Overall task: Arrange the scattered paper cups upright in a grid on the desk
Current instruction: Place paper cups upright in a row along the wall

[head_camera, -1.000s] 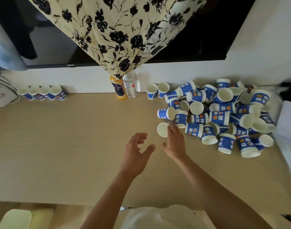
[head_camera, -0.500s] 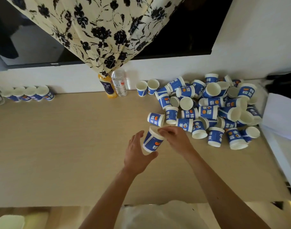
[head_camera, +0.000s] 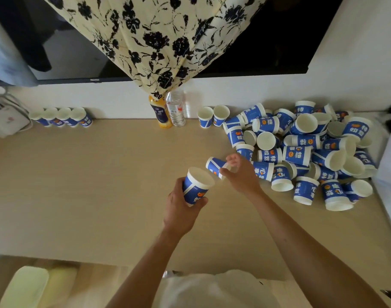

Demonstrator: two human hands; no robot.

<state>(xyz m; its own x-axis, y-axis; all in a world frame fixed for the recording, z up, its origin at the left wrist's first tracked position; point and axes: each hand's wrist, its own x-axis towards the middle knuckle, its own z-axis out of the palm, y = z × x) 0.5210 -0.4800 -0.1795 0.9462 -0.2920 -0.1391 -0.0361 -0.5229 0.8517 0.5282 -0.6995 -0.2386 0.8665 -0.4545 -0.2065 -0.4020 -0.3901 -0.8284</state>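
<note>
Left hand [head_camera: 181,207] grips a mouth-up cup [head_camera: 195,187] over the desk [head_camera: 78,185], right hand [head_camera: 242,174] at 1 o'clock pinches a tipped cup [head_camera: 214,166], the scattered pile [head_camera: 301,147] lies at 2 o'clock, four standing cups [head_camera: 61,117] at 10 o'clock

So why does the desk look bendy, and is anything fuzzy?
Head view: the wide lens bends the desk edges; the right hand and the tipped cup it pinches look smeared; the left hand and the other cup look sharper.
</note>
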